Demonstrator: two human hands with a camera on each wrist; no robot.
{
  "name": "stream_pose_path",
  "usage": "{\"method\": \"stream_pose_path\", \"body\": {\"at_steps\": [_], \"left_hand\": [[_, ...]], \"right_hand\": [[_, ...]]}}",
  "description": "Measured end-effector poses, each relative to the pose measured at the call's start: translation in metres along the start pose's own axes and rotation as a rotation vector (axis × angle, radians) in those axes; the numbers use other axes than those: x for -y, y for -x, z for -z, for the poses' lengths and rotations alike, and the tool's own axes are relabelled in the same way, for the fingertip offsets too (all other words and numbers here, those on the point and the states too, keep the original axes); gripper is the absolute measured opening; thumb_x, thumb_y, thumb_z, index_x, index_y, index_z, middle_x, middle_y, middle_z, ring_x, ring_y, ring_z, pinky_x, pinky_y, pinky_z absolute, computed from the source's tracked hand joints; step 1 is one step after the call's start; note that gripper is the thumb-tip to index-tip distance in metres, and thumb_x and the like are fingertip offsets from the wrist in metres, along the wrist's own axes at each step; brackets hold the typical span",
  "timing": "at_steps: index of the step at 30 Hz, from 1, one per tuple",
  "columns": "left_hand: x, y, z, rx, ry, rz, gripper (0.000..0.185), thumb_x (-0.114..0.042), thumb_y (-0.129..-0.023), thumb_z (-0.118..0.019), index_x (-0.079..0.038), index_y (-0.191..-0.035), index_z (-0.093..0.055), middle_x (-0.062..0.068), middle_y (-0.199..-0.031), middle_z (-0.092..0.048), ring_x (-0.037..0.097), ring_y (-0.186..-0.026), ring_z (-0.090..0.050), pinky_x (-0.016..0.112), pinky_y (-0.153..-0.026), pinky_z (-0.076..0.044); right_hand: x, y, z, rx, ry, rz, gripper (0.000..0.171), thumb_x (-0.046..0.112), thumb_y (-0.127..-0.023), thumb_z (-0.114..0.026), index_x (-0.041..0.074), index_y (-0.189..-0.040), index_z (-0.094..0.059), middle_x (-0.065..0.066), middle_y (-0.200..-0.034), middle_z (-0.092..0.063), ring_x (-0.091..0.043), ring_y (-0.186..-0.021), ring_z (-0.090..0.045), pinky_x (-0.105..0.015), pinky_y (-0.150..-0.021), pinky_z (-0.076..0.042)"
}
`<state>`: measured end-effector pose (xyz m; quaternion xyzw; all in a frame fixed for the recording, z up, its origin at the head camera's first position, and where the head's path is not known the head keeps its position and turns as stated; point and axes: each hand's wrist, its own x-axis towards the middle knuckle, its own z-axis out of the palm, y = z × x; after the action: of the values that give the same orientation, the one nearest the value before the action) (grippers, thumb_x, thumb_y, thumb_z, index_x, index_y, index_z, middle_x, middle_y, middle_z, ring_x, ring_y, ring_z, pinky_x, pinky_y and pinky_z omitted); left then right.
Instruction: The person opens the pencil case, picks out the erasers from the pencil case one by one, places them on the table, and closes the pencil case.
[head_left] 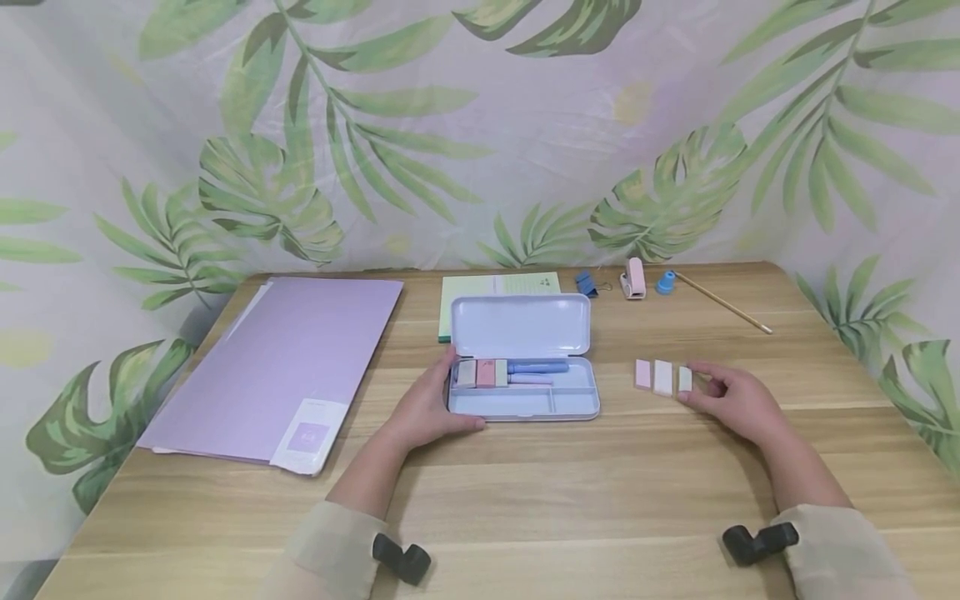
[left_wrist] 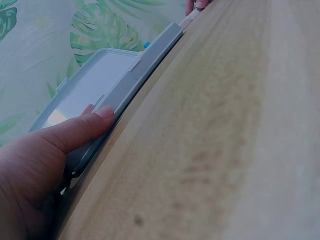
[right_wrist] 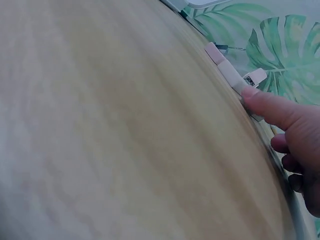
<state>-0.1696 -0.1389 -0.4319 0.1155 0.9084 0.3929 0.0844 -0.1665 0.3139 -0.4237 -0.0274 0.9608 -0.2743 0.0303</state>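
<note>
A pale blue pencil case [head_left: 525, 403] lies open mid-table, lid [head_left: 520, 325] back, with small blocks and a blue pen [head_left: 538, 367] inside. My left hand [head_left: 438, 400] grips its left end; in the left wrist view the thumb of that hand [left_wrist: 75, 132] lies along the case's edge [left_wrist: 145, 65]. To the right lie three small erasers in a row: pink [head_left: 642, 374], cream [head_left: 663, 377] and pale green [head_left: 685, 379]. My right hand [head_left: 697, 387] pinches the pale green one between thumb and forefinger. In the right wrist view that hand's [right_wrist: 270, 110] thumb tip meets the end of the row [right_wrist: 229, 72].
A purple folder [head_left: 285, 367] covers the table's left part. Behind the case lie a green notepad [head_left: 498, 285], a blue binder clip [head_left: 587, 283], a small pink device [head_left: 634, 277], a blue sharpener [head_left: 665, 283] and a pencil [head_left: 723, 304]. A leaf-print cloth hangs behind the table.
</note>
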Motion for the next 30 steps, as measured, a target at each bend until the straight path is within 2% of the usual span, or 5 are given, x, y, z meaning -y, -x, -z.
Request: {"method": "stream_pose_path", "body": {"at_steps": [6, 9, 13, 22, 30], "left_hand": [[-0.001, 0.0, 0.001, 0.001, 0.002, -0.002, 0.128, -0.046, -0.064, -0.089, -0.011, -0.159, -0.01, 0.014, -0.163, -0.021, 0.033, -0.149, -0.024, 0.049, -0.121, -0.026], [-0.001, 0.0, 0.001, 0.0, 0.002, -0.002, 0.128, -0.046, -0.064, -0.09, -0.011, -0.159, -0.01, 0.014, -0.163, -0.021, 0.033, -0.149, -0.023, 0.049, -0.121, -0.026], [0.0, 0.0, 0.001, 0.001, -0.002, -0.002, 0.129, -0.046, -0.064, -0.09, -0.01, -0.159, -0.01, 0.014, -0.163, -0.02, 0.033, -0.15, -0.023, 0.049, -0.121, -0.025], [0.0, 0.0, 0.0, 0.001, 0.007, 0.004, 0.13, -0.047, -0.063, -0.09, -0.012, -0.159, -0.01, 0.013, -0.163, -0.021, 0.032, -0.149, -0.024, 0.048, -0.121, -0.025], [0.0, 0.0, 0.0, -0.001, 0.006, 0.006, 0.129, -0.048, -0.063, -0.09, -0.013, -0.159, -0.011, 0.012, -0.163, -0.022, 0.031, -0.149, -0.025, 0.048, -0.121, -0.026]], "right_hand": [[0.023, -0.003, -0.001, 0.01, -0.062, -0.016, 0.072, 0.05, -0.088, -0.068, 0.004, -0.141, -0.05, -0.01, -0.092, -0.054, -0.022, -0.079, -0.047, -0.028, -0.064, -0.039], [0.047, -0.009, -0.008, 0.015, -0.098, 0.031, 0.07, 0.048, -0.087, -0.07, 0.004, -0.139, -0.052, -0.008, -0.089, -0.055, -0.02, -0.077, -0.047, -0.027, -0.061, -0.04], [0.081, -0.018, -0.026, 0.041, -0.133, 0.121, 0.065, 0.043, -0.086, -0.073, 0.006, -0.137, -0.056, -0.008, -0.092, -0.059, -0.02, -0.083, -0.051, -0.029, -0.068, -0.044], [0.147, -0.034, -0.066, 0.114, -0.075, 0.294, 0.063, 0.046, -0.081, -0.076, 0.016, -0.134, -0.06, -0.005, -0.098, -0.061, -0.021, -0.091, -0.053, -0.032, -0.074, -0.045], [0.18, -0.046, -0.09, 0.176, -0.029, 0.322, 0.063, 0.047, -0.081, -0.076, 0.017, -0.134, -0.061, -0.002, -0.098, -0.06, -0.017, -0.093, -0.051, -0.034, -0.082, -0.046]]}}
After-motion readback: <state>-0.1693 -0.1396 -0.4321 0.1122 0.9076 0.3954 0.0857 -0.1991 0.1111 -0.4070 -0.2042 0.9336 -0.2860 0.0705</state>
